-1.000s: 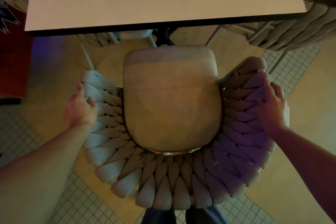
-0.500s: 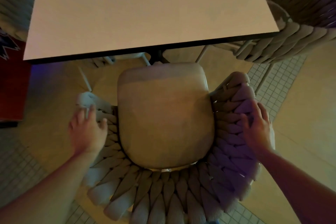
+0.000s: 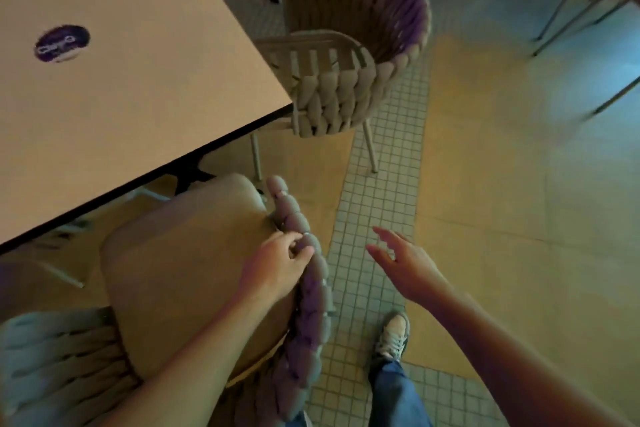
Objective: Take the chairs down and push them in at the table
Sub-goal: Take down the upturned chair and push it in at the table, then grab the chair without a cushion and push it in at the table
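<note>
My left hand [image 3: 277, 262] is clamped on the woven rope arm of the near chair [image 3: 194, 274], whose seat front sits just under the table [image 3: 131, 80] edge. My right hand [image 3: 403, 262] hangs spread and empty over the tiled floor [image 3: 374, 204]. I judge a low, straight push best, steadied with both hands so the chair slides squarely beside the second chair [image 3: 349, 45].

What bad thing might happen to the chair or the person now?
1. Only the left hand grips the near chair by its woven arm; the right hand is off it and open, so a push might twist the chair sideways.
2. The shoe stands close beside the chair, so a leg might catch it.
3. The seat looks only partly under the table.
</note>
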{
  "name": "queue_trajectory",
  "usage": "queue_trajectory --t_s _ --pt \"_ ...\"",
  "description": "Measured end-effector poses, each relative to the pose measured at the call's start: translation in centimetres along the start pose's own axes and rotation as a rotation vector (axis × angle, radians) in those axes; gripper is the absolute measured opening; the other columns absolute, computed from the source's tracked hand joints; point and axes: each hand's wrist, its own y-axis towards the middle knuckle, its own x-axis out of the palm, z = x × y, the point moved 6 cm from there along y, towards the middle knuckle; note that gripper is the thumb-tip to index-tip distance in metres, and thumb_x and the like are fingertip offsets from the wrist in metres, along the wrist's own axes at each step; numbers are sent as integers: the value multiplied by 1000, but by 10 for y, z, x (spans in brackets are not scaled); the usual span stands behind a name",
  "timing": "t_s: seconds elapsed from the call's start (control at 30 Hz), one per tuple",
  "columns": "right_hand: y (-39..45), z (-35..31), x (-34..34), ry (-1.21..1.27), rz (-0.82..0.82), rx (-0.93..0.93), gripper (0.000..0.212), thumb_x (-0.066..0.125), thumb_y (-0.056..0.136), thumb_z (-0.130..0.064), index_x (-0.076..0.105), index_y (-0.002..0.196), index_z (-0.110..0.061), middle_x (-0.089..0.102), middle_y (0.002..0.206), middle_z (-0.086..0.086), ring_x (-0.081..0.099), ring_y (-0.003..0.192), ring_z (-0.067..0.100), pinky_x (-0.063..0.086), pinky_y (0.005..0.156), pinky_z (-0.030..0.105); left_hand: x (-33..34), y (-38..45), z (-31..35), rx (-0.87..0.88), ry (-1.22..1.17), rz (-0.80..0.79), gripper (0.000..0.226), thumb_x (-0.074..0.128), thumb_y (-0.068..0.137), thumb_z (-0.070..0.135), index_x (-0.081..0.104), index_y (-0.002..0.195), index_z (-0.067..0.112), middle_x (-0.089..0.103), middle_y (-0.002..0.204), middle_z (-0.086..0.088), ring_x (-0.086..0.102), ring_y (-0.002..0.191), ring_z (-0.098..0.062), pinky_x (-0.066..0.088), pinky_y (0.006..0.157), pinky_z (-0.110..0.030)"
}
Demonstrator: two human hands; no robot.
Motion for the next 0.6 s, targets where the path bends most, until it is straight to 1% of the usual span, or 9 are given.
queue_trajectory --t_s 0.07,0.13,0.2,0.3,0.4,0.5,0.57,0.6 --pt "-2 24 -43 0 -4 -3 61 38 93 -59 39 145 -28 47 147 0 49 131 20 42 103 36 17 15 63 63 25 -12 46 57 85 47 61 123 22 60 126 0 57 116 -18 43 99 -36" --pt "-2 43 -80 -25 1 -15 63 37 92 -60 36 147 -28 43 151 1 43 136 21 39 108 40 31 27 110 90 35 -34 50 57 85 48 58 128 21 55 134 -4 52 123 -21 40 103 -36" --pt "-2 68 -118 -38 18 -5 64 37 92 -61 36 147 -28 42 151 0 43 136 21 40 107 39 50 39 152 113 73 -74 52 55 86 51 55 131 25 50 140 -2 49 127 -22 41 101 -35" --pt "6 108 -171 -32 46 28 63 40 92 -61 38 145 -28 46 148 0 49 130 21 42 101 36 77 59 208 128 110 -124 54 54 86 55 51 133 30 43 147 0 46 130 -22 38 96 -33" --pt "23 135 -208 -31 47 48 64 41 90 -62 38 145 -29 48 146 2 50 129 21 42 101 36 94 82 248 154 97 -134 55 53 85 56 49 134 33 41 148 1 45 130 -20 37 91 -31" --pt "52 156 -241 -56 17 43 65 41 89 -64 38 144 -31 48 146 2 50 129 21 43 101 37 105 116 285 157 112 -122 55 54 84 55 50 134 32 41 148 1 42 133 -20 35 93 -31" --pt "81 168 -268 -101 -3 29 63 41 89 -63 37 144 -31 49 145 2 55 122 21 45 98 37 106 145 309 172 115 -76 51 55 84 53 53 131 31 48 143 0 48 127 -19 39 93 -32" --pt "96 172 -282 -126 -2 18 62 42 90 -62 37 144 -32 50 144 1 58 116 21 47 95 36 104 160 321 189 106 -39 49 55 84 52 55 128 30 52 138 1 51 122 -17 42 90 -31"
